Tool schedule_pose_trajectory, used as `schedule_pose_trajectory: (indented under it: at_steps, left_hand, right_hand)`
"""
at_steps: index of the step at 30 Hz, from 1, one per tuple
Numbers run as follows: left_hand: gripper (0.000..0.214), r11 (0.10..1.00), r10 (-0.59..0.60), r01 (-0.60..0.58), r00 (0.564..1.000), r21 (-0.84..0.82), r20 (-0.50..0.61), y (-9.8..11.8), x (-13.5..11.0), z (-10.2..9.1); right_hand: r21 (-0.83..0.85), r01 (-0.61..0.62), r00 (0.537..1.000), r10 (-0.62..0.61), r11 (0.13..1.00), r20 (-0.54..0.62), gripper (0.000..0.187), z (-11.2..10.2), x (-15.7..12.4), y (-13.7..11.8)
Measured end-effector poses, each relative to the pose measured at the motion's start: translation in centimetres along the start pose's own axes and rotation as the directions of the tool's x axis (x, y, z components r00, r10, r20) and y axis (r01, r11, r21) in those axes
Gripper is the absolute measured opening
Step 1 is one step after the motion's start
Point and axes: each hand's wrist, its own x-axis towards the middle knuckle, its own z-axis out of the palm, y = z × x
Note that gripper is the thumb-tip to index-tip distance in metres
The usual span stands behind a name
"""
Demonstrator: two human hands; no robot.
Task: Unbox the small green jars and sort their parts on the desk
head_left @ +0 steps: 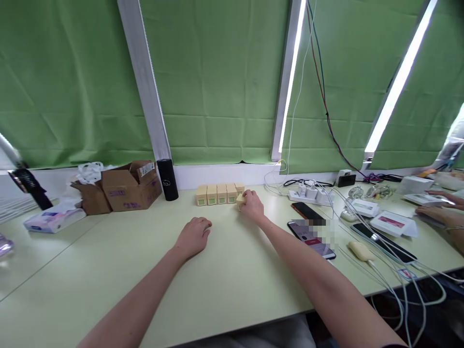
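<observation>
On the pale table (224, 290), the left hand (194, 237) rested with its fingers curled, whether around anything I could not tell, while beyond it the right hand (253, 205) had its fingers clamped on a small tan box (239, 201) by the right end of a row. Five similar boxes (212, 195) stood side by side there, so that much seemed done, with only the held one left outside the line; they looked blocky and matte, with green-edged squares low on their fronts

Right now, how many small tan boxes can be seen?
6: a row of five, and one held box in the right hand. The hand may hide others.
</observation>
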Motion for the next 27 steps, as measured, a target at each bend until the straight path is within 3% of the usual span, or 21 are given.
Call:
schedule_pose_trajectory:
  at_steps: [5,10,15,19,23,27]
  left_hand:
    - [0.029,1.000,0.008,-0.008,1.000,0.000,-0.018,-0.2,0.0,0.2]
    - [0.027,1.000,0.016,-0.016,1.000,0.010,-0.022,-0.1,0.0,0.2]
    - [0.026,1.000,-0.002,0.002,1.000,0.015,-0.025,0.0,-0.1,0.4]
    - [0.030,0.999,-0.050,0.050,0.998,-0.013,-0.025,0.4,-0.1,0.7]
    - [0.037,0.995,-0.068,0.064,0.997,-0.073,-0.047,0.8,0.0,0.9]
    - [0.045,0.987,-0.049,0.042,0.998,-0.155,-0.043,1.0,-0.1,1.1]
  right_hand:
    - [0.106,0.070,0.998,-0.069,0.992,-0.005,0.049,-0.1,-2.7,-2.1]
    - [0.364,0.153,0.984,-0.174,0.919,0.027,0.054,0.7,-5.6,-3.2]
    - [0.482,0.172,0.973,-0.225,0.859,0.055,0.060,1.1,-7.5,-1.8]
    - [0.584,0.095,0.961,-0.228,0.806,0.158,0.075,1.0,-7.8,0.0]
    - [0.640,0.031,0.963,-0.195,0.767,0.186,0.066,1.4,-7.3,0.9]
    - [0.633,0.067,0.954,-0.234,0.771,0.185,0.046,2.0,-7.2,0.9]
